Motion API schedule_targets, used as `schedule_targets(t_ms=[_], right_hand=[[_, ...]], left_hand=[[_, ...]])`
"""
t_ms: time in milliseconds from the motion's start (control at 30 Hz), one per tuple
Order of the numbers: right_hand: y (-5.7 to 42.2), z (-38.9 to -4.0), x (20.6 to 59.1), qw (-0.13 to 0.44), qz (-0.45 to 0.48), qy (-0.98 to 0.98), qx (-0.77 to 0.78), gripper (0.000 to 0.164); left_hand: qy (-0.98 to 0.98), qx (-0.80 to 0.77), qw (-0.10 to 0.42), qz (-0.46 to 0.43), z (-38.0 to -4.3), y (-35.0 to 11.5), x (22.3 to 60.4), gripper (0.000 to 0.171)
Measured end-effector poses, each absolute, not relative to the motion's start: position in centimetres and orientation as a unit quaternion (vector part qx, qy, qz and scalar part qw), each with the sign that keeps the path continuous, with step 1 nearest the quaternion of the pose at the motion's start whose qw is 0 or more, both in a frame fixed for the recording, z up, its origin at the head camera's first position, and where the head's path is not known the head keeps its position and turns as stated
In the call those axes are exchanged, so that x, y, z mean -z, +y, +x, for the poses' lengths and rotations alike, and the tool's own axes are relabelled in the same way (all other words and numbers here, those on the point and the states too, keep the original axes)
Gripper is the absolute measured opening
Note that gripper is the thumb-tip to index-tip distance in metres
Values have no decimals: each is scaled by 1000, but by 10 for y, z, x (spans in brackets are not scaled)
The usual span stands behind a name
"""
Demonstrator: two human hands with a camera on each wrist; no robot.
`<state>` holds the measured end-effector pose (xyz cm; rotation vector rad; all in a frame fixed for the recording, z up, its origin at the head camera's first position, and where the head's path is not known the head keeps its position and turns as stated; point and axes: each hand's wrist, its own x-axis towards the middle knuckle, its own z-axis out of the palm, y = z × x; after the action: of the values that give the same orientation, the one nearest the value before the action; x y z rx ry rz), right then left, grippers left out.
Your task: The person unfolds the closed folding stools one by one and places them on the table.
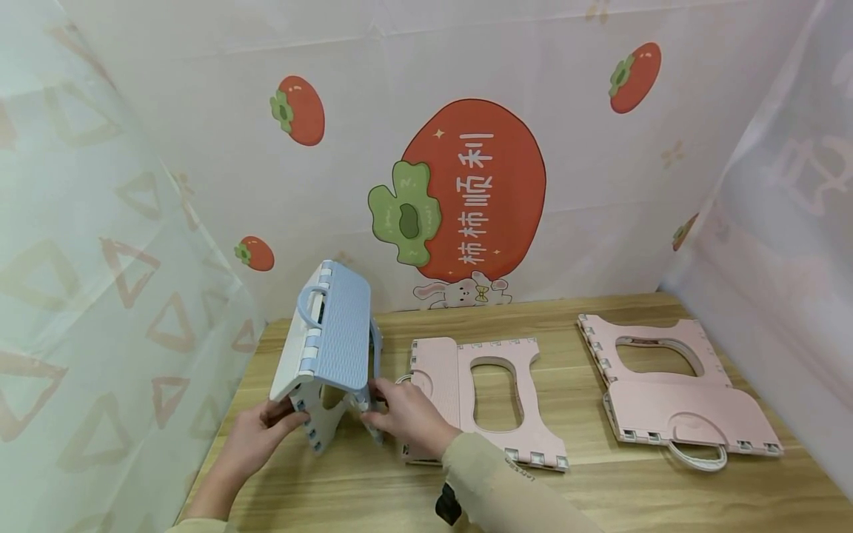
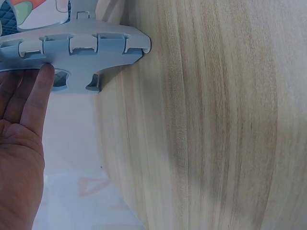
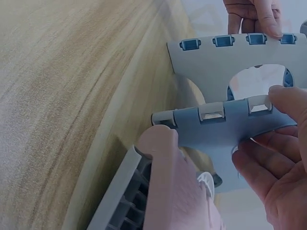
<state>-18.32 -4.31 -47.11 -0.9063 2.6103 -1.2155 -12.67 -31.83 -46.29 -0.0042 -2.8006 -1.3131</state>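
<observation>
A blue and white folding step stool (image 1: pixel 343 318) stands partly folded at the left of the table, its hinged top peaked like a roof and a small loop handle on the ridge. My left hand (image 1: pixel 249 440) grips the edge of its white left leg panel. On the opposite side, my right hand (image 1: pixel 413 414) pinches the blue leg panel's edge, thumb on the hinge side and fingers behind, as the right wrist view shows. In the left wrist view, the left fingers (image 2: pixel 38 98) partly disappear behind the stool's hinged edge.
A pink folding stool (image 1: pixel 436 400) lies folded flat just right of the blue one, partly under my right forearm. Another flat pink stool (image 1: pixel 706 414) with a white handle lies farther right. Printed cloth walls (image 1: pixel 200 185) border the wooden table (image 1: pixel 373 496).
</observation>
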Motion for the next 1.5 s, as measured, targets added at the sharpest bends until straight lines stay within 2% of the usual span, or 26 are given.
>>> schedule_targets(t_ms=[667, 1500], right_hand=[[-42, -182, 475, 51, -304, 855, 417, 42], [-41, -182, 475, 54, -302, 862, 403, 44]], left_hand=[[-909, 415, 36, 0, -127, -330, 469, 48], [-908, 417, 32, -3, -125, -337, 469, 50]])
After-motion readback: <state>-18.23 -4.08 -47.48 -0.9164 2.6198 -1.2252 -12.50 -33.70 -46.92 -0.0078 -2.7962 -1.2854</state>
